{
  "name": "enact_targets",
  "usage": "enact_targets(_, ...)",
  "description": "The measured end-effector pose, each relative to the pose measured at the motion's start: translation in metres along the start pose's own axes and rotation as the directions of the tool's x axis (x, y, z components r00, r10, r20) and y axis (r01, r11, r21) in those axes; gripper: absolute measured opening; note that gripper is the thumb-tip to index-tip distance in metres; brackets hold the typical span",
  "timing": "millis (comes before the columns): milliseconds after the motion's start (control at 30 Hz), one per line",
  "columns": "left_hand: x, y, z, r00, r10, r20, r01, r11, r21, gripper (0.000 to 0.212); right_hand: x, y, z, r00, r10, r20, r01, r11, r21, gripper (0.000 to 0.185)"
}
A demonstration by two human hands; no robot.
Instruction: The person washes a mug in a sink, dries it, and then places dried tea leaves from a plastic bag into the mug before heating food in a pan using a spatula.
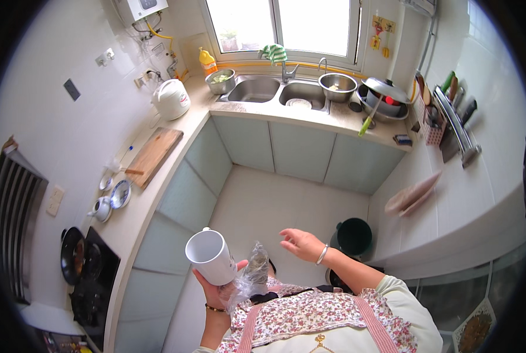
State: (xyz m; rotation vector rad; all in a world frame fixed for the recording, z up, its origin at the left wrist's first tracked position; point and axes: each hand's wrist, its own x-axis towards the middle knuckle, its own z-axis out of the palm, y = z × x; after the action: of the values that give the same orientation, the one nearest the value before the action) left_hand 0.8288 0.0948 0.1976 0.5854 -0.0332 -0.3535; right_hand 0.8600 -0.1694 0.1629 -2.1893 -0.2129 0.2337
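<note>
My left hand (212, 287) is closed round a white mug (212, 258), its mouth tilted up towards me; the inside that shows is plain white. Against the same hand hangs a clear plastic bag (252, 276) with something dark and dry-looking inside; how it is held is partly hidden behind the mug. My right hand (301, 245) is over the floor to the right of the bag, its fingers loosely bent and apart, touching nothing.
The counter at left bears a wooden cutting board (154, 156), a blue-and-white teapot (101, 208), a bowl (120, 194) and a white rice cooker (171, 99). A double steel sink (254, 90) lies below the window. A dark green bin (354, 237) stands at right.
</note>
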Motion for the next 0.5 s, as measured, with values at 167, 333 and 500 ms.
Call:
enact_targets(167,0.153,0.017,-0.042,0.962,-0.195,0.193,0.241,0.937,-0.254,0.087,0.094,0.062,-0.035,0.998,0.033,0.045,-0.028,0.992,-0.123,0.035)
enact_targets(333,0.297,0.043,-0.034,0.957,-0.28,0.069,0.259,0.939,0.228,0.088,0.155,0.119,-0.097,0.886,0.46,0.06,-0.433,0.865,-0.252,0.041)
enact_targets(500,0.424,0.079,-0.012,0.919,-0.395,0.004,0.392,0.912,0.124,0.081,0.255,0.129,-0.166,0.89,0.45,-0.071,-0.454,0.889,-0.06,0.038)
